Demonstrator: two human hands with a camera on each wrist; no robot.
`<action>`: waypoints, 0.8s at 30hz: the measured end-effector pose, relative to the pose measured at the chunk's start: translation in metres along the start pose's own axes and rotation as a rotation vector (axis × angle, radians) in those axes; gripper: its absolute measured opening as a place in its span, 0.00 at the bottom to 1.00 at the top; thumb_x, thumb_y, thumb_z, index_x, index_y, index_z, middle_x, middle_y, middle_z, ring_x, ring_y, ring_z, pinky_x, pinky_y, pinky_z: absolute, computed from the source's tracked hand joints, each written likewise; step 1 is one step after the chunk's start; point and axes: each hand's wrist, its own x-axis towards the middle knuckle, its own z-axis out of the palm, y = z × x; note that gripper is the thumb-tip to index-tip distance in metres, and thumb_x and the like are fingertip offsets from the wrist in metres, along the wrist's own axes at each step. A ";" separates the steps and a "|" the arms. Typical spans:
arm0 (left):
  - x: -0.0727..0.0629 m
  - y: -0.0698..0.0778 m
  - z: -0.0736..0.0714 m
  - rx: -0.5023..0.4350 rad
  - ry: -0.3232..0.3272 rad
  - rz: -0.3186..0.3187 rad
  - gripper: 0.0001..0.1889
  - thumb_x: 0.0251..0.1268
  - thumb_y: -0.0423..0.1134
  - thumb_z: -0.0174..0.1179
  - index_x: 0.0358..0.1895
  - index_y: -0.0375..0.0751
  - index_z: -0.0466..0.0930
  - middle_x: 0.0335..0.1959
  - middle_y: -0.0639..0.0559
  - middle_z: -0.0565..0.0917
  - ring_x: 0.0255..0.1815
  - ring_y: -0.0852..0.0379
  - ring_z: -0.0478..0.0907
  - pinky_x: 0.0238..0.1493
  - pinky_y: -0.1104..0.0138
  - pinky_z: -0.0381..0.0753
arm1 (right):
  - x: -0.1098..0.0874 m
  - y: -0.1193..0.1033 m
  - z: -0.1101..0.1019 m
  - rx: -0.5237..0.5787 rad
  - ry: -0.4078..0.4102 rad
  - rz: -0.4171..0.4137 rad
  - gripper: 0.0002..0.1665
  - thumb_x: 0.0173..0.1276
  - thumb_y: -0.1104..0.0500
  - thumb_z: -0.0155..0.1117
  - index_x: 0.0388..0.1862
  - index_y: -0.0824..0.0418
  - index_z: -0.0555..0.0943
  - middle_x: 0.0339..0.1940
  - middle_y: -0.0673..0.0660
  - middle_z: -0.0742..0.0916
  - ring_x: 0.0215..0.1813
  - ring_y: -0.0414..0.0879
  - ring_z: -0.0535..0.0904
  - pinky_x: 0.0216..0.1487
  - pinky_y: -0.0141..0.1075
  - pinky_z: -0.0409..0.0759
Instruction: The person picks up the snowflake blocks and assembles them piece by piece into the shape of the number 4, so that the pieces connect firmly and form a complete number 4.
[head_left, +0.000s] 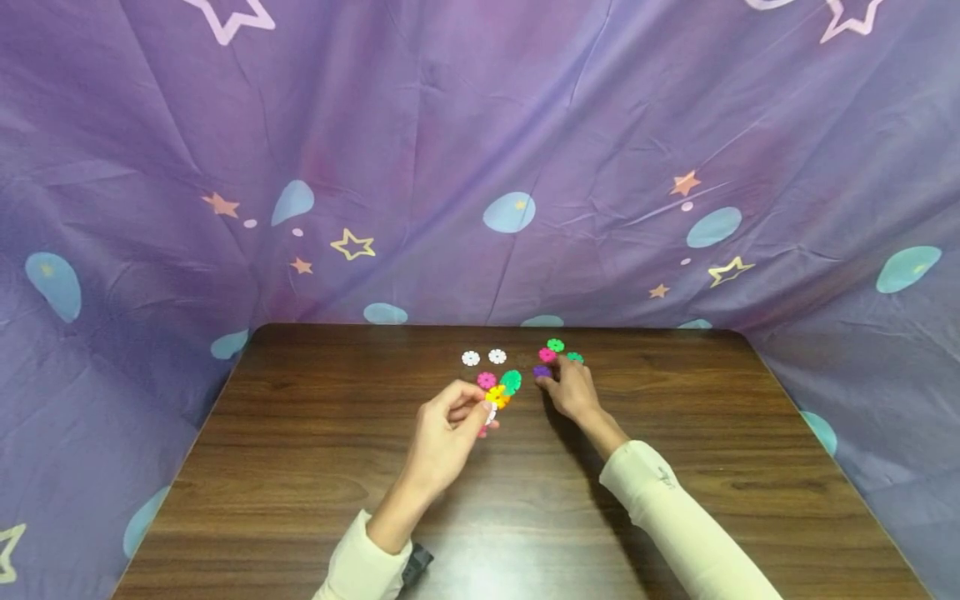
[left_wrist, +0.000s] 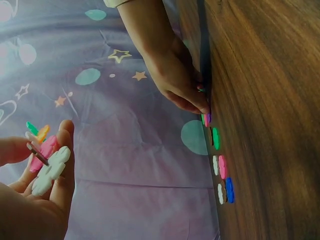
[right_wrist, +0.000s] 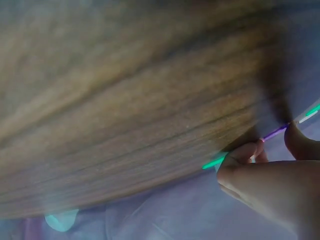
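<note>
My left hand (head_left: pixel 448 429) pinches a joined cluster of flower-shaped plastic discs above the table. In the left wrist view the cluster has a white disc (left_wrist: pixel 51 171) nearest, a pink disc (left_wrist: pixel 46 151) behind it, and orange, white and green pieces beyond. A yellow-orange disc (head_left: pixel 497 397) of it shows in the head view. My right hand (head_left: pixel 573 392) is low at the tabletop, thumb and fingertip at opposite edges of a purple flower disc (right_wrist: pixel 275 132). Just past these fingers lie a pink disc (head_left: pixel 547 355) and two green discs, one brighter (head_left: pixel 556 345), one darker (head_left: pixel 575 357).
Two white discs (head_left: pixel 470 358) and a pink disc (head_left: pixel 487 380) lie on the brown wooden table (head_left: pixel 300 467) beyond the left hand. The left wrist view also shows a blue disc (left_wrist: pixel 230 190) there. A purple patterned cloth (head_left: pixel 450 125) hangs behind the table.
</note>
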 end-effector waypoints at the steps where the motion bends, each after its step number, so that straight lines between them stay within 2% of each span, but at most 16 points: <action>1: 0.000 0.000 0.000 -0.002 -0.001 -0.001 0.04 0.70 0.27 0.60 0.44 0.32 0.82 0.39 0.34 0.89 0.36 0.41 0.90 0.37 0.67 0.90 | 0.000 0.000 0.000 -0.002 0.000 -0.004 0.23 0.69 0.56 0.71 0.56 0.70 0.80 0.48 0.70 0.87 0.56 0.69 0.80 0.61 0.59 0.78; 3: 0.000 0.000 0.000 -0.005 -0.003 -0.001 0.04 0.69 0.26 0.60 0.43 0.32 0.81 0.38 0.34 0.89 0.37 0.38 0.90 0.37 0.68 0.90 | 0.000 0.001 -0.001 0.000 -0.008 -0.014 0.21 0.69 0.57 0.71 0.55 0.68 0.81 0.48 0.69 0.88 0.56 0.68 0.80 0.61 0.58 0.78; 6: 0.000 -0.001 0.000 0.004 0.000 0.001 0.03 0.68 0.25 0.60 0.42 0.32 0.81 0.36 0.36 0.89 0.36 0.40 0.89 0.37 0.68 0.90 | 0.000 0.002 -0.002 0.012 -0.029 -0.028 0.17 0.68 0.58 0.71 0.51 0.67 0.82 0.44 0.67 0.89 0.52 0.65 0.79 0.57 0.57 0.78; 9: 0.001 -0.001 0.000 0.031 0.004 0.012 0.03 0.67 0.25 0.61 0.42 0.32 0.81 0.34 0.37 0.88 0.33 0.51 0.88 0.37 0.70 0.89 | -0.002 0.002 -0.005 0.058 -0.055 -0.025 0.15 0.65 0.61 0.73 0.46 0.67 0.82 0.40 0.65 0.88 0.48 0.61 0.80 0.53 0.55 0.78; 13: 0.002 -0.002 0.001 0.062 0.011 0.039 0.06 0.66 0.25 0.61 0.44 0.32 0.83 0.33 0.38 0.88 0.30 0.63 0.83 0.36 0.71 0.87 | -0.007 0.002 -0.010 0.131 -0.092 0.015 0.14 0.61 0.62 0.75 0.40 0.66 0.81 0.36 0.62 0.86 0.43 0.55 0.81 0.47 0.47 0.78; 18: 0.001 -0.002 0.001 0.107 0.025 0.058 0.09 0.65 0.26 0.62 0.46 0.32 0.87 0.32 0.38 0.89 0.28 0.65 0.81 0.31 0.75 0.83 | -0.019 -0.003 -0.015 0.189 -0.154 0.073 0.12 0.60 0.63 0.74 0.37 0.65 0.79 0.30 0.53 0.83 0.35 0.45 0.77 0.40 0.35 0.73; 24: -0.001 -0.003 0.002 0.157 0.043 0.077 0.08 0.64 0.27 0.64 0.44 0.33 0.88 0.32 0.41 0.89 0.25 0.66 0.77 0.27 0.76 0.77 | -0.034 -0.007 -0.017 0.214 -0.194 0.092 0.11 0.61 0.64 0.73 0.37 0.64 0.78 0.28 0.52 0.83 0.33 0.43 0.77 0.37 0.34 0.73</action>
